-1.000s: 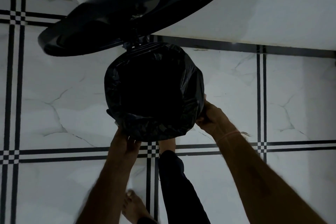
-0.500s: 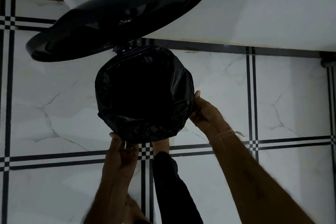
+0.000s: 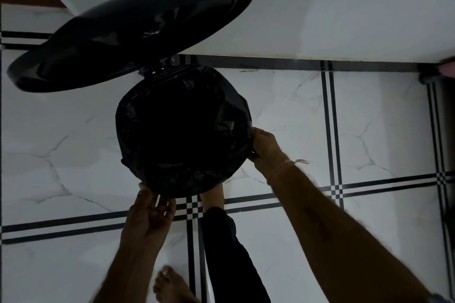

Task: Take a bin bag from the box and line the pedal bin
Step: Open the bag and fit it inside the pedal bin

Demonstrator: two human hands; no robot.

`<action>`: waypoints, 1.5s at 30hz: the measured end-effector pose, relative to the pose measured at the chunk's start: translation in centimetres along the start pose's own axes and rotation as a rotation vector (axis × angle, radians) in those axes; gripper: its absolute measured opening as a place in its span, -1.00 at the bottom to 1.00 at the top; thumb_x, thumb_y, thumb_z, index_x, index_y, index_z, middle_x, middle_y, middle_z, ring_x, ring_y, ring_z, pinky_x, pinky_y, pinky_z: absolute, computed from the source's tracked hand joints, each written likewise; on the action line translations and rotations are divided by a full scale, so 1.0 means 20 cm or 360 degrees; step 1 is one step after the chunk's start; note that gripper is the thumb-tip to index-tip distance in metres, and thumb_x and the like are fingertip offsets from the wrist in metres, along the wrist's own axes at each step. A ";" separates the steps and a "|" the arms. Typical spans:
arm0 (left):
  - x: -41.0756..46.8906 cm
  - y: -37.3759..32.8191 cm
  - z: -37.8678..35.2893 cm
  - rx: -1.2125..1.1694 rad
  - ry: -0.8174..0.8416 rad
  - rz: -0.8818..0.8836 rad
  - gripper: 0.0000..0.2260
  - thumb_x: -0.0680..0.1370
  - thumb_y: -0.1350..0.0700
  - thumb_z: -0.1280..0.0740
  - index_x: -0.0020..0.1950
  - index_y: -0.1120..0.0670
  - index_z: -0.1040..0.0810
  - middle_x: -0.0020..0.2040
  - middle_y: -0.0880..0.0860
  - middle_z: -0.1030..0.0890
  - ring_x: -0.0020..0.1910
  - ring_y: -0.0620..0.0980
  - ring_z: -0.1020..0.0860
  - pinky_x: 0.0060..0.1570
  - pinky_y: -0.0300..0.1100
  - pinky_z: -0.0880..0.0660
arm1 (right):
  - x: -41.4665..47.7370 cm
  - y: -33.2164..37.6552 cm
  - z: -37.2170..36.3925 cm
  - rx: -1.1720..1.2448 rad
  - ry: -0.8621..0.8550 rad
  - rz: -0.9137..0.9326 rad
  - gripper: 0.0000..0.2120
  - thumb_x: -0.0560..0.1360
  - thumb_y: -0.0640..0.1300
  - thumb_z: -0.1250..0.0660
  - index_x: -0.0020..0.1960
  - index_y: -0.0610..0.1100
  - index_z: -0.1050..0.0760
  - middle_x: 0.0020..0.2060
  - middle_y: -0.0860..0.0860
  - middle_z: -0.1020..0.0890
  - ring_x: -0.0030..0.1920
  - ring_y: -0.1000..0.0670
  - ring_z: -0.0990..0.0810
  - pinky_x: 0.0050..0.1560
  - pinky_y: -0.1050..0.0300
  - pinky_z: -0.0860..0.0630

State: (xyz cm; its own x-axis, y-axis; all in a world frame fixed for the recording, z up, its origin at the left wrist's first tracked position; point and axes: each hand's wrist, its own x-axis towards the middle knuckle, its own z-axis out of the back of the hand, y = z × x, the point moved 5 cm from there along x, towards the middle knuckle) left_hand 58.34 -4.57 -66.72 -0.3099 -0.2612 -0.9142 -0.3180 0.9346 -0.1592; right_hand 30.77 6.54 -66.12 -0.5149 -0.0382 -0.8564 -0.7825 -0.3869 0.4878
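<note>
A round black pedal bin stands on the tiled floor, its lid (image 3: 128, 34) raised behind it. A black bin bag (image 3: 182, 174) is spread over the bin's mouth and folded down over the rim. My left hand (image 3: 150, 214) is at the near left edge of the rim, fingers spread and touching the bag's fold. My right hand (image 3: 267, 147) pinches the bag against the rim on the right side. My foot (image 3: 213, 197) reaches under the near edge of the bin, where the pedal is hidden. The bag box is out of view.
White marble floor tiles with black double lines (image 3: 330, 130) surround the bin. A white wall (image 3: 320, 7) runs behind it. A dark post (image 3: 440, 130) stands at the far right. My other bare foot (image 3: 170, 285) rests at the bottom.
My right hand has slid a little along the right rim, pressing the bag down. My left hand has opened its fingers at the near edge. The view has shifted slightly.
</note>
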 end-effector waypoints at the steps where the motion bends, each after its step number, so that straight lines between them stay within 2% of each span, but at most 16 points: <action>1: -0.02 0.00 -0.04 -0.0017 0.0044 0.0018 -0.86 0.55 0.19 -0.43 -0.06 -0.07 -0.64 -0.05 -0.09 -0.76 -0.06 -0.04 -0.75 -0.10 -0.14 -0.67 | 0.00 0.00 0.00 -0.0020 -0.0008 -0.0007 -0.70 0.65 -0.30 -0.24 -0.23 -0.18 -0.57 -0.39 -0.09 -0.51 -0.42 -0.01 -0.42 -0.37 0.16 -0.42; 4: -0.03 0.01 -0.05 0.0044 0.0025 0.0019 -0.52 0.17 0.14 -0.70 0.01 -0.05 -0.64 -0.04 -0.07 -0.77 0.03 -0.04 -0.72 -0.08 -0.12 -0.67 | 0.01 0.03 0.00 -0.0091 -0.0016 0.0029 -0.63 0.68 -0.31 -0.20 -0.30 -0.20 -0.47 -0.42 -0.08 -0.42 -0.49 0.02 -0.34 -0.54 0.28 -0.34; 7: -0.02 0.02 -0.05 0.0104 -0.0085 0.0007 -0.95 0.60 0.14 -0.40 0.03 0.00 -0.61 -0.13 -0.05 -0.76 0.07 -0.04 -0.63 -0.09 -0.15 -0.62 | 0.00 0.03 -0.02 -0.0056 0.0060 0.0052 -0.72 0.70 -0.21 -0.19 -0.17 -0.15 -0.52 -0.28 -0.07 -0.57 -0.26 -0.21 -0.62 -0.26 0.18 -0.54; 11: 0.04 0.03 -0.06 0.0059 -0.0183 -0.0034 -0.90 0.65 0.16 -0.31 0.07 0.03 -0.61 -0.01 0.00 -0.70 0.03 -0.03 -0.63 -0.19 -0.20 -0.61 | -0.09 -0.07 0.01 0.0515 0.0357 -0.0080 -0.56 0.65 0.11 -0.23 0.19 -0.25 -0.62 0.10 -0.14 -0.74 0.12 -0.13 -0.71 0.11 0.02 -0.68; 13: 0.04 0.04 -0.09 0.0045 -0.0129 -0.0070 -0.81 0.67 0.08 -0.29 -0.01 0.00 -0.70 0.00 0.00 -0.74 0.06 -0.01 -0.68 -0.02 -0.13 -0.61 | -0.12 -0.11 0.04 0.0619 0.0477 -0.0090 -0.48 0.62 0.16 -0.24 0.36 -0.22 -0.56 0.27 -0.12 -0.67 0.23 -0.10 -0.67 0.15 0.00 -0.67; 16: -0.02 0.11 -0.10 -0.0134 -0.0054 0.0055 -0.86 0.54 0.02 -0.40 -0.04 0.03 -0.73 0.03 0.01 -0.74 0.12 0.02 -0.66 0.04 -0.06 -0.57 | -0.11 -0.13 0.03 0.0756 0.0550 -0.0148 -0.58 0.66 0.10 -0.22 0.27 -0.20 -0.60 0.17 -0.12 -0.72 0.09 -0.06 -0.74 -0.01 0.06 -0.69; 18: -0.04 0.16 -0.06 -0.0117 0.0039 0.0152 -0.71 0.41 0.08 -0.51 0.11 0.07 -0.64 0.09 0.04 -0.69 0.12 0.04 -0.64 0.05 -0.04 -0.59 | -0.09 -0.15 0.01 0.0850 0.0567 -0.0176 -0.59 0.68 0.09 -0.17 0.18 -0.19 -0.64 0.09 -0.10 -0.74 0.04 -0.04 -0.76 -0.04 0.07 -0.70; 21: -0.03 0.21 -0.05 -0.0147 0.0151 0.0188 -0.45 0.17 0.15 -0.72 0.11 0.12 -0.65 0.02 0.07 -0.73 -0.03 0.04 -0.73 0.02 -0.05 -0.66 | -0.06 -0.18 0.00 0.0878 0.0588 -0.0162 -0.51 0.69 0.09 -0.10 0.06 -0.16 -0.74 0.09 -0.09 -0.75 0.07 -0.03 -0.75 0.02 0.07 -0.70; 25: -0.01 0.24 -0.08 -0.0149 0.0131 0.0151 -0.79 0.41 0.14 -0.50 0.02 0.12 -0.66 -0.08 0.05 -0.74 -0.12 -0.01 -0.72 -0.05 -0.14 -0.66 | -0.04 -0.16 0.02 0.0889 0.0566 -0.0205 -0.61 0.57 0.06 -0.25 0.15 -0.20 -0.66 0.10 -0.10 -0.73 0.04 -0.04 -0.75 -0.02 0.09 -0.70; 28: 0.01 0.26 -0.09 -0.0175 0.0192 0.0177 -0.74 0.35 0.14 -0.60 -0.01 0.14 -0.69 -0.12 0.06 -0.74 -0.15 -0.02 -0.70 -0.02 -0.16 -0.64 | -0.02 -0.16 0.02 0.0904 0.0497 -0.0213 -0.64 0.49 0.01 -0.33 0.13 -0.22 -0.61 -0.04 -0.10 -0.76 -0.09 -0.02 -0.77 -0.11 0.11 -0.71; 31: 0.02 0.27 -0.06 -0.0182 0.0131 0.0101 -0.75 0.46 0.11 -0.45 0.11 0.14 -0.64 -0.05 0.07 -0.74 -0.05 0.01 -0.70 0.06 -0.11 -0.65 | -0.02 -0.20 -0.01 0.0885 0.0340 -0.0300 -0.73 0.68 -0.09 -0.24 0.00 -0.26 -0.60 -0.21 -0.13 -0.76 -0.26 -0.04 -0.76 -0.31 0.15 -0.69; 34: 0.02 0.24 -0.07 -0.0181 0.0206 0.0060 -0.53 0.27 0.11 -0.67 0.12 0.16 -0.64 -0.03 0.08 -0.74 -0.08 0.01 -0.73 -0.03 -0.09 -0.68 | -0.01 -0.23 -0.04 0.0645 0.0204 -0.0237 -0.73 0.70 -0.21 -0.17 -0.05 -0.27 -0.58 -0.17 -0.17 -0.67 -0.19 -0.10 -0.65 -0.41 0.19 -0.64; 37: 0.05 0.23 -0.06 -0.0120 0.0122 0.0086 -0.84 0.52 0.26 -0.42 0.10 0.18 -0.62 0.00 0.08 -0.69 -0.10 -0.03 -0.72 -0.09 -0.18 -0.66 | -0.03 -0.22 -0.03 0.0723 0.0278 -0.0114 -0.75 0.69 -0.14 -0.23 0.00 -0.25 -0.62 -0.10 -0.16 -0.72 -0.07 -0.11 -0.68 -0.22 0.15 -0.70; 40: 0.03 0.23 -0.06 -0.0097 -0.0064 -0.0081 -0.74 0.70 0.21 -0.21 -0.02 0.13 -0.69 -0.04 0.05 -0.71 -0.02 -0.04 -0.66 -0.01 -0.18 -0.63 | -0.10 -0.31 0.00 0.0947 0.0492 -0.0100 -0.65 0.63 0.06 -0.26 0.13 -0.18 -0.65 0.08 -0.12 -0.74 0.13 -0.07 -0.71 0.17 0.05 -0.66; 42: -0.04 0.29 -0.07 -0.0293 -0.0026 -0.0014 -0.71 0.66 0.11 -0.27 -0.20 -0.02 -0.68 -0.15 -0.01 -0.73 -0.04 -0.02 -0.65 -0.06 -0.13 -0.66 | -0.17 -0.40 0.01 0.1036 0.0534 -0.0162 -0.73 0.55 -0.01 -0.32 0.03 -0.16 -0.71 -0.02 -0.09 -0.74 -0.01 -0.02 -0.73 0.03 0.10 -0.69; 45: -0.11 0.33 -0.10 -0.0250 0.0088 0.0015 -0.91 0.53 0.07 -0.41 -0.06 0.05 -0.68 -0.12 0.00 -0.72 -0.13 -0.01 -0.69 -0.09 -0.10 -0.66 | -0.28 -0.46 -0.05 0.1123 0.0552 -0.0195 -0.68 0.55 -0.04 -0.26 -0.08 -0.15 -0.76 -0.08 -0.08 -0.75 -0.09 -0.01 -0.76 -0.09 0.14 -0.69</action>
State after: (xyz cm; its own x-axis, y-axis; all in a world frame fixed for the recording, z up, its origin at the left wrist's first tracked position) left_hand 55.15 1.68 -65.00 -0.3611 -0.2699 -0.8926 -0.4495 0.8890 -0.0869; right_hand 41.18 9.27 -65.94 -0.3635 -0.3628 -0.8580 -0.9232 0.2637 0.2796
